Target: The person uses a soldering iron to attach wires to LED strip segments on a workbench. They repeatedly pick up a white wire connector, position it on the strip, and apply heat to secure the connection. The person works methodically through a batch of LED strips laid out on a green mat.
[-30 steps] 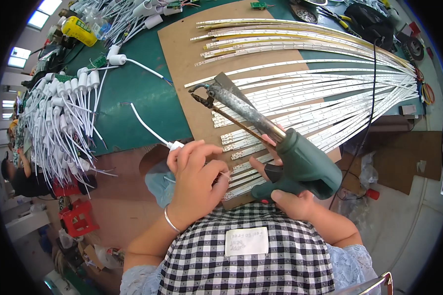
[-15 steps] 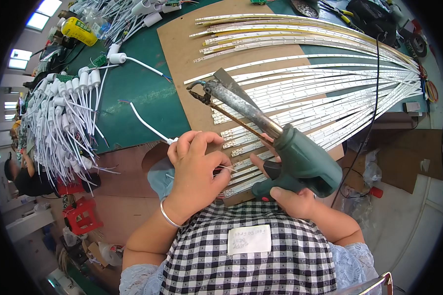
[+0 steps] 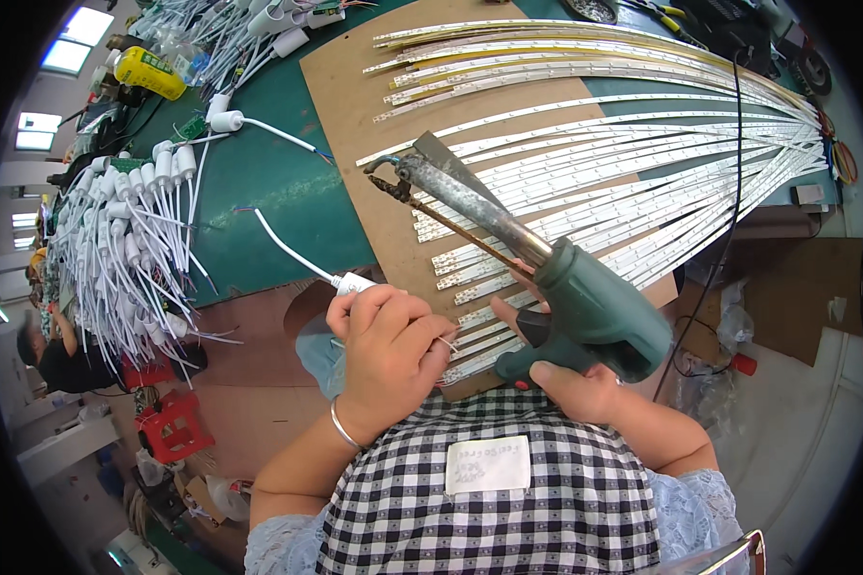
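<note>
My left hand is closed around a white cylindrical cable cap. A white cable runs from its far end, with thin bare-ended wires at the tip. Between thumb and forefinger a short pale wire end sticks out toward the near ends of the LED strips. My right hand grips the dark green handle of a soldering gun, its fingers near the trigger. The gun's scorched metal barrel and thin solder-feed tube point up and left above the strips, and its tip touches nothing.
Strips fan out over a brown board on the green table. A heap of white capped cables hangs over the left edge, with another at the back. A yellow bottle stands there. A black cord crosses the strips at right.
My left hand has shifted slightly down and its fingers have curled in more, so the white cap now shows above them. My right hand and the soldering gun have barely moved.
</note>
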The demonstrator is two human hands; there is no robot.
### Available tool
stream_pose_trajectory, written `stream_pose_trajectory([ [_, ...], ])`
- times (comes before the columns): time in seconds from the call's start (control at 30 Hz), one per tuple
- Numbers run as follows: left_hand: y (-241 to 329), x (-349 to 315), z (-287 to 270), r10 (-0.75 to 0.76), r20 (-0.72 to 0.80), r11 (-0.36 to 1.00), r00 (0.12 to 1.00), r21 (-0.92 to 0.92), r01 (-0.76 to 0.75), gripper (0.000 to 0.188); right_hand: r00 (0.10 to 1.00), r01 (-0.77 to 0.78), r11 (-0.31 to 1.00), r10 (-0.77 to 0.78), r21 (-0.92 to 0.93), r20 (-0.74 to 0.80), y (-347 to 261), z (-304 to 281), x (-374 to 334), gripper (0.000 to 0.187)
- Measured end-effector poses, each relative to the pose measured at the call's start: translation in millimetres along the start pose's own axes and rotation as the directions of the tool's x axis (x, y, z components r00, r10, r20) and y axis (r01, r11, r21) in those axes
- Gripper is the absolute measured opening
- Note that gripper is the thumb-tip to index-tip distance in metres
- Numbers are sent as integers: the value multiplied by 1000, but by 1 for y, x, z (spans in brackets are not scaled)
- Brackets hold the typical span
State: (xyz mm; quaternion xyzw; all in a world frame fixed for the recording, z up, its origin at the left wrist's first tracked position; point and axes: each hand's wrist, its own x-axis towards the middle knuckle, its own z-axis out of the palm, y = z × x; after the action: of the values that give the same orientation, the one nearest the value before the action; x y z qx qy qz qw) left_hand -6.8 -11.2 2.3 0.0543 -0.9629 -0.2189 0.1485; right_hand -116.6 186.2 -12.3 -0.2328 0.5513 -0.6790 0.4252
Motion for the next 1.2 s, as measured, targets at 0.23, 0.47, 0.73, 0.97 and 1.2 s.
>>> stream_pose_trajectory([
  [0.23,3,-3,-1,94,10,982,995,162,-95,15,995,5,1000,-4,-4,101,-4,-4,2,86],
  [0.47,1,-3,-5,125,27,977,992,171,-128,15,997,6,1000,-6,-8,72,-3,-2,1,86],
  [0.73,-2,1,-4,131,28,982,991,132,-133,15,992,-9,1000,11,-13,124,-3,-5,-1,79],
  [0.97,-6,-1,-5,134,-44,989,990,61,-131,14,989,-116,957,135,265,-56,-33,-3,-23,67],
  [1.2,-10,4,-1,155,-48,986,987,65,-152,13,973,232,950,-224,-207,64,-20,-43,-57,50],
])
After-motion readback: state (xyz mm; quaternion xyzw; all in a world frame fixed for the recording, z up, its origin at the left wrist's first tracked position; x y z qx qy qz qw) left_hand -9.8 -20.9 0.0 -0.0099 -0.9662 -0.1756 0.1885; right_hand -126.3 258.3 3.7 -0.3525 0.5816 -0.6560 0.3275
